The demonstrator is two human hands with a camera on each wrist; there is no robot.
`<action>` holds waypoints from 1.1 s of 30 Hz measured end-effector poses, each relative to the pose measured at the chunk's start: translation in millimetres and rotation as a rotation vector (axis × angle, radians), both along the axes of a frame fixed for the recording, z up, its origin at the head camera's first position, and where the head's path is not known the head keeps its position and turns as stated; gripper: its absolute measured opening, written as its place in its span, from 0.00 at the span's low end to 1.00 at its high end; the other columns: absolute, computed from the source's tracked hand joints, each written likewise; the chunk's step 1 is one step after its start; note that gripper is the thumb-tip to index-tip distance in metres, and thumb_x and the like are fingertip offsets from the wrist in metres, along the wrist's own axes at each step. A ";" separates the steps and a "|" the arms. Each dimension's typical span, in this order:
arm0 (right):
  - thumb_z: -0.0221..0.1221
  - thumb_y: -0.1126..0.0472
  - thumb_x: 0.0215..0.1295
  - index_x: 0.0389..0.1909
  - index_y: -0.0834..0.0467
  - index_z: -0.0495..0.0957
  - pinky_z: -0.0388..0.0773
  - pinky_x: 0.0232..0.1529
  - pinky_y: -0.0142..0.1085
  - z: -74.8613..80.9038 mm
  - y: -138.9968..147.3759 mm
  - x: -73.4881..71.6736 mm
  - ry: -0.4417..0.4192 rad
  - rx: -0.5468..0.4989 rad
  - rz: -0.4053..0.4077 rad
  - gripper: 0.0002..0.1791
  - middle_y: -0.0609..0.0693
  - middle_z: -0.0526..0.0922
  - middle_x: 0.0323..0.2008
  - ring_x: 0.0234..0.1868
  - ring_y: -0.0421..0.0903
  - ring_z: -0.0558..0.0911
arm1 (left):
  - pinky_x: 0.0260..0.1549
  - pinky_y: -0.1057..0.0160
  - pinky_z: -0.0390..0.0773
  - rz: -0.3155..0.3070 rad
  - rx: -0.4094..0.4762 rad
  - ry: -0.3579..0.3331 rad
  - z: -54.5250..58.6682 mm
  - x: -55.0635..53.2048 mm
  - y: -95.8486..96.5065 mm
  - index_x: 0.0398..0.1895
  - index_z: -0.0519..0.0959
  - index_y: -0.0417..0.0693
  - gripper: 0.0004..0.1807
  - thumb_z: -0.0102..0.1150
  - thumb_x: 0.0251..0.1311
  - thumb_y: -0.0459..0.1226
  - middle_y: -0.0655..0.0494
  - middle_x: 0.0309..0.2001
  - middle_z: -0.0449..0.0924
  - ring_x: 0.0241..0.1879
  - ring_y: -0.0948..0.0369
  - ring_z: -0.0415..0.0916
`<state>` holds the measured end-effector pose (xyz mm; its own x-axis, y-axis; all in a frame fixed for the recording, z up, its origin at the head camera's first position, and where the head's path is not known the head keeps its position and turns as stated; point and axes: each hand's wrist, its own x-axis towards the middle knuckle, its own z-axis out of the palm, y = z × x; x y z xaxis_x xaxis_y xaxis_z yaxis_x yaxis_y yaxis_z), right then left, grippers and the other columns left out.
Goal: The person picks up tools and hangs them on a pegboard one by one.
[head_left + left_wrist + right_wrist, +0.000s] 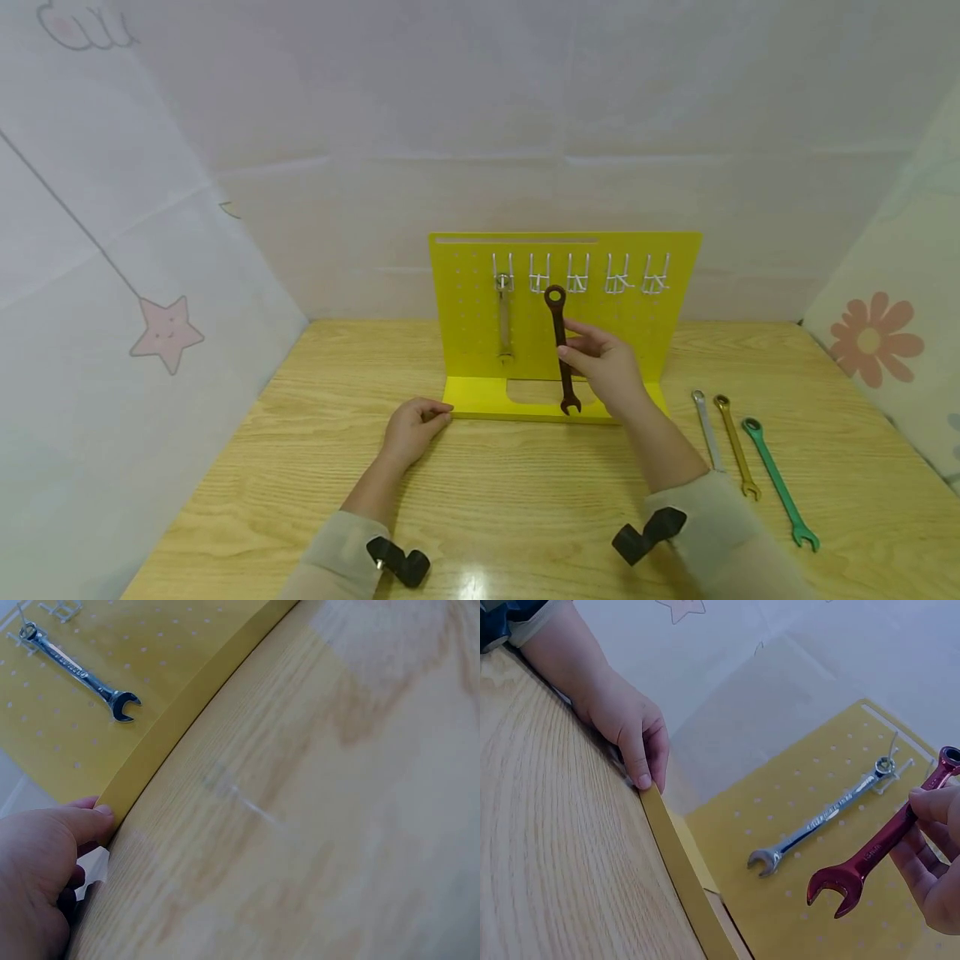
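My right hand [615, 377] pinches a dark red combination wrench [562, 346] by its shaft, ring end up and open jaw down. It is in front of a yellow pegboard [468, 333], near the second and third hooks from the left. From the leftmost hook hangs a silver wrench [821, 820], its open end downward. At the stand's front left corner, my left hand [411, 430] grips the base edge between thumb and fingers; the left wrist view shows the thumb [101, 815] lying on that edge.
Several white wire hooks [617, 275] line the board's upper part. To its right on the wooden table [525, 500] lie a silver wrench [707, 429], a gold wrench [737, 446] and a green wrench [780, 483]. A cloth backdrop [525, 100] stands behind.
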<state>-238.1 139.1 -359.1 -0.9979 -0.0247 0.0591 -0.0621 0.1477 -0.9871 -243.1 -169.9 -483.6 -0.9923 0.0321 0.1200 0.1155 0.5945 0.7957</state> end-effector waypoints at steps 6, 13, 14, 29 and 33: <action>0.61 0.63 0.67 0.66 0.53 0.73 0.83 0.48 0.38 3.6 -12.8 -8.3 -0.009 -0.009 0.019 0.26 0.53 0.80 0.47 0.43 0.38 0.82 | 0.48 0.52 0.78 0.000 -0.001 0.003 -0.6 -0.5 0.5 0.40 0.87 0.49 0.06 0.65 0.61 0.37 0.51 0.44 0.84 0.46 0.54 0.79; 0.61 0.62 0.68 0.65 0.50 0.73 0.82 0.52 0.40 1.3 -18.7 -20.8 -0.036 -0.023 0.014 0.25 0.53 0.79 0.49 0.47 0.43 0.81 | 0.50 0.50 0.78 -0.005 0.001 0.005 -0.5 0.3 2.1 0.40 0.87 0.49 0.06 0.65 0.61 0.37 0.51 0.44 0.84 0.47 0.53 0.79; 0.61 0.62 0.68 0.65 0.50 0.73 0.82 0.52 0.40 0.8 -18.9 -22.2 -0.037 -0.023 0.011 0.25 0.53 0.79 0.49 0.48 0.43 0.81 | 0.50 0.50 0.78 -0.006 0.002 0.005 -0.5 0.2 2.3 0.40 0.87 0.49 0.06 0.65 0.61 0.37 0.51 0.44 0.84 0.47 0.53 0.79; 0.61 0.63 0.68 0.65 0.50 0.74 0.82 0.51 0.39 -6.6 -25.0 -44.0 -0.054 -0.062 -0.042 0.24 0.52 0.80 0.47 0.46 0.42 0.80 | 0.44 0.58 0.77 -0.007 -0.006 -0.002 0.3 0.6 1.6 0.39 0.87 0.48 0.06 0.66 0.60 0.37 0.52 0.43 0.84 0.43 0.57 0.78; 0.61 0.63 0.68 0.64 0.51 0.74 0.82 0.50 0.38 -6.6 -26.2 -48.7 -0.062 -0.057 -0.056 0.24 0.52 0.79 0.48 0.47 0.43 0.79 | 0.46 0.55 0.77 -0.005 -0.002 -0.009 1.3 1.1 1.5 0.40 0.87 0.48 0.07 0.65 0.61 0.37 0.52 0.44 0.84 0.44 0.56 0.78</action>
